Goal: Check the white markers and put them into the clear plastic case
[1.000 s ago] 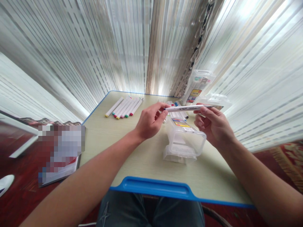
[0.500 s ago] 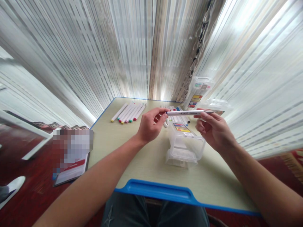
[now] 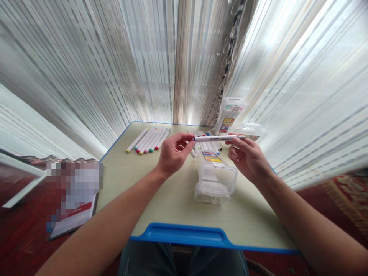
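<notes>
A white marker (image 3: 214,138) is held level above the table between my two hands. My left hand (image 3: 175,151) pinches its dark blue end. At the other end, my right hand (image 3: 248,155) grips it with thumb and fingers near a grey tip. Below the marker, a clear plastic case (image 3: 215,178) lies on the table with its open end toward me and a yellow label on top. Behind my hands lies a group of white markers (image 3: 211,146), partly hidden. Farther left, several more markers (image 3: 148,141) with coloured ends lie side by side.
A clear case (image 3: 228,115) stands upright at the back right, with a clear lid-like piece (image 3: 255,132) beside it. The table (image 3: 166,195) has a blue edge and a blue tray (image 3: 186,234) at the front. Striped curtains (image 3: 143,57) hang behind it.
The whole view has shifted, so the table and hands appear slightly farther left. Both hands keep their hold on the marker, and the case and other markers stay where they lay.
</notes>
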### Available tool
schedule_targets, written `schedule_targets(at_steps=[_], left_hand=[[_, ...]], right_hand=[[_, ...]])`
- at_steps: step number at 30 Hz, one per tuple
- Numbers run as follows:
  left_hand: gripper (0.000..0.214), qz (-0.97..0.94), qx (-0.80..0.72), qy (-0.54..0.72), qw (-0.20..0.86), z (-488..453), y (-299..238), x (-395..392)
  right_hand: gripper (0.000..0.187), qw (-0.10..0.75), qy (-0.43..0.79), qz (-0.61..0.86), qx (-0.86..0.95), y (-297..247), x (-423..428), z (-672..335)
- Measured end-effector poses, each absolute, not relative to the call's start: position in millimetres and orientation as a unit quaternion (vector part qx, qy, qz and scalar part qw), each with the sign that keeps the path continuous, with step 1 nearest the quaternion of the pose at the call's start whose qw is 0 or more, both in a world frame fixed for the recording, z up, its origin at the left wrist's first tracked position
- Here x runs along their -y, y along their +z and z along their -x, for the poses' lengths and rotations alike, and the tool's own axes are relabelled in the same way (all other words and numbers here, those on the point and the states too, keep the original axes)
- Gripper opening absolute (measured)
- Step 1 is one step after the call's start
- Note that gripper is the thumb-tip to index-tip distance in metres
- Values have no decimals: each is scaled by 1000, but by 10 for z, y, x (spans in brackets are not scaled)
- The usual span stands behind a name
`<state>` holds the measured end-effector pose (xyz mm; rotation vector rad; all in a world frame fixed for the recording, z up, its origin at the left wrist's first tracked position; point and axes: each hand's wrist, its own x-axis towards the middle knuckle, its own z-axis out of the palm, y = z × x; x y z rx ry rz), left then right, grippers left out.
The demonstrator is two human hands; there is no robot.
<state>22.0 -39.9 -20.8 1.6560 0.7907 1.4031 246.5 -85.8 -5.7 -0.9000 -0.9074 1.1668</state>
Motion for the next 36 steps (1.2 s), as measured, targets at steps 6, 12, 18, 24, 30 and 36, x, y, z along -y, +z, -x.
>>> schedule_targets(at_steps=[6,12,18,24,30,36], left_hand=[[20,-658,-315,555,401,-221,-192,413],[19,-654,-313,553,410,-219,-181,417],[19,-657,-308,548,416,-227,-173,419],[19,-659,-310,549,410,-225,-179,413],[19,-657,-314,552,406,-232,-187,417],[18,-659,-318,548,406,-230,-182,420]], right_hand=[[24,649,514,392,400,-60,851,-2473],[25,649,517,390,400,-54,854,-2468],[28,643,512,399,407,-50,855,-2455],[27,638,508,400,418,-62,850,-2466],[26,637,507,403,419,-70,848,-2474],[26,644,513,401,401,-67,855,-2459]])
